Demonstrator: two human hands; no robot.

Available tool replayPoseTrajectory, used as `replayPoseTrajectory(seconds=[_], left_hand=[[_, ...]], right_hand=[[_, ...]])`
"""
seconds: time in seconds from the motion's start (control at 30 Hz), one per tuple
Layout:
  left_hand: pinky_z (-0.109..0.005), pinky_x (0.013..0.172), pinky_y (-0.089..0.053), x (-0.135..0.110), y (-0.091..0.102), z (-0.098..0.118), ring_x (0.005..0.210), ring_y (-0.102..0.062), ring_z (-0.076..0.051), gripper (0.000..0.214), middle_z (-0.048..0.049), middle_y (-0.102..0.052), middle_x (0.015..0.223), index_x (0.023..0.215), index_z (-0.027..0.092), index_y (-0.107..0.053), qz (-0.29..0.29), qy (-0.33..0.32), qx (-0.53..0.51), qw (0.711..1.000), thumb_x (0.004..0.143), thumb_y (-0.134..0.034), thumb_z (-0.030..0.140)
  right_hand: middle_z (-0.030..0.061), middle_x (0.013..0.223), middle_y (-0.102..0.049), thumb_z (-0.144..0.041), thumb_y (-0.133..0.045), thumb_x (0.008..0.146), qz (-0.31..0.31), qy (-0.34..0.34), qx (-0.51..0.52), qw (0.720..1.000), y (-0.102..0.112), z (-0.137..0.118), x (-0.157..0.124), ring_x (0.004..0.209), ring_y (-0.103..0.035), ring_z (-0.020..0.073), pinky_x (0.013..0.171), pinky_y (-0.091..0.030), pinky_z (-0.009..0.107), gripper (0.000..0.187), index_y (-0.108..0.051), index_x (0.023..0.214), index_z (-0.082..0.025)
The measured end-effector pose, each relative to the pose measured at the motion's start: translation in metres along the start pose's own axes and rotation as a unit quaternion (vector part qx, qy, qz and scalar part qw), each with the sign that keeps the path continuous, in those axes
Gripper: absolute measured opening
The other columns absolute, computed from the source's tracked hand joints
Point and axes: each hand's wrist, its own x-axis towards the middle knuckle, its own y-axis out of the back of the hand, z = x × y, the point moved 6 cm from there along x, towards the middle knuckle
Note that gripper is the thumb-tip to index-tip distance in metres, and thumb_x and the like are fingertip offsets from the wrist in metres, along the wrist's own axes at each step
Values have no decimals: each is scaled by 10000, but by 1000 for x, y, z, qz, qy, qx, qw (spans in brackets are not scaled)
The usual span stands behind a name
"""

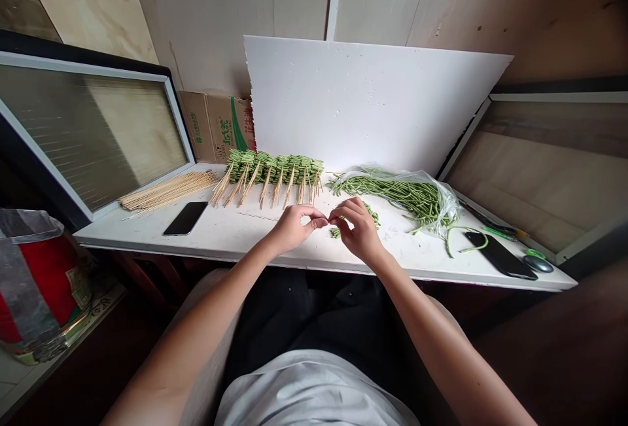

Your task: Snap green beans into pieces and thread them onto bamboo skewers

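My left hand (294, 228) and my right hand (356, 230) meet at the fingertips above a white table (147, 239). A long green bean (371, 214) runs under my right fingers, which pinch it. A thin bamboo skewer (258, 216) reaches toward my left fingers, and its end is hidden behind that hand. Farther back stands a row of beans wound onto skewers (269, 169), with their bare sticks pointing toward me. To my right, loose long beans spill from a clear plastic bag (407, 197).
A bundle of bare skewers (167, 192) and a black phone (186, 218) lie at the table's left. Another phone (500, 254) and green-handled scissors (495, 231) sit at the right. A white foam board (363, 102) leans behind, beside a cardboard box (216, 126).
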Motion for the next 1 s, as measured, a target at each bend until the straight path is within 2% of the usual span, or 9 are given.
replayPoseTrajectory(seconds=[0.17, 0.27, 0.37, 0.5, 0.57, 0.63, 0.8, 0.9, 1.0], left_hand=[[-334, 818, -570, -1, -2, 0, 820, -726, -209, 134, -69, -781, 852, 839, 176, -790, -1, -6, 3, 1000, 924, -700, 227], [-323, 804, -580, -1, -5, -4, 794, -726, -200, 131, -63, -772, 804, 825, 167, -779, -17, 12, -36, 999, 908, -688, 211], [-317, 810, -587, 1, -9, -10, 768, -719, -189, 151, -57, -758, 754, 783, 158, -762, -39, 30, -78, 996, 897, -699, 236], [-322, 810, -585, 2, -8, -15, 763, -718, -192, 185, -55, -753, 739, 745, 159, -745, -31, 38, -79, 996, 898, -695, 250], [-340, 834, -577, 2, -2, -14, 803, -728, -208, 165, -59, -773, 786, 774, 168, -761, 1, 37, -40, 999, 899, -712, 263], [-360, 870, -560, 2, 4, -10, 867, -731, -227, 138, -64, -793, 865, 812, 184, -778, 36, 27, 13, 999, 899, -745, 286], [-382, 890, -532, 1, 11, 6, 886, -720, -237, 73, -54, -792, 908, 852, 211, -784, 75, -14, 86, 993, 910, -763, 251], [-407, 925, -514, 1, 9, 13, 896, -723, -247, 73, -48, -794, 894, 840, 223, -785, 84, -25, 115, 989, 911, -773, 232], [-420, 945, -492, 0, 4, 15, 917, -726, -257, 52, -46, -804, 917, 851, 236, -787, 80, -19, 121, 989, 902, -790, 233]], right_hand=[[45, 782, -701, -158, -619, 991, 20, -51, 73, 996, -2, 3, -1, 864, -568, 255, 802, -479, 409, 197, -706, 839, -249], [43, 772, -693, -330, -699, 988, 28, -107, 123, 986, -7, 11, -5, 885, -587, 261, 840, -487, 419, 180, -720, 825, -256], [46, 786, -694, -513, -736, 953, 30, -153, 184, 970, -15, 21, -10, 875, -614, 257, 850, -505, 424, 297, -732, 809, -253], [53, 814, -717, -592, -749, 918, 38, -203, 225, 952, -21, 30, -15, 818, -649, 242, 795, -534, 414, 371, -737, 813, -237], [57, 834, -739, -545, -748, 938, 40, -188, 178, 965, -16, 25, -12, 862, -653, 250, 840, -532, 426, 317, -753, 841, -243], [56, 859, -753, -466, -743, 965, 26, -145, 111, 983, -10, 15, -8, 921, -640, 261, 887, -517, 435, 225, -767, 883, -257], [58, 861, -745, -301, -710, 996, 26, -69, 6, 997, 0, -4, -1, 924, -607, 273, 846, -508, 435, 75, -751, 946, -263], [64, 871, -736, -226, -680, 998, 30, -50, -48, 997, -1, -8, -2, 955, -598, 288, 874, -496, 464, 72, -736, 971, -264], [68, 848, -727, -149, -646, 973, 49, -63, -61, 995, -1, -6, -4, 957, -591, 296, 861, -494, 475, 143, -719, 919, -260]])
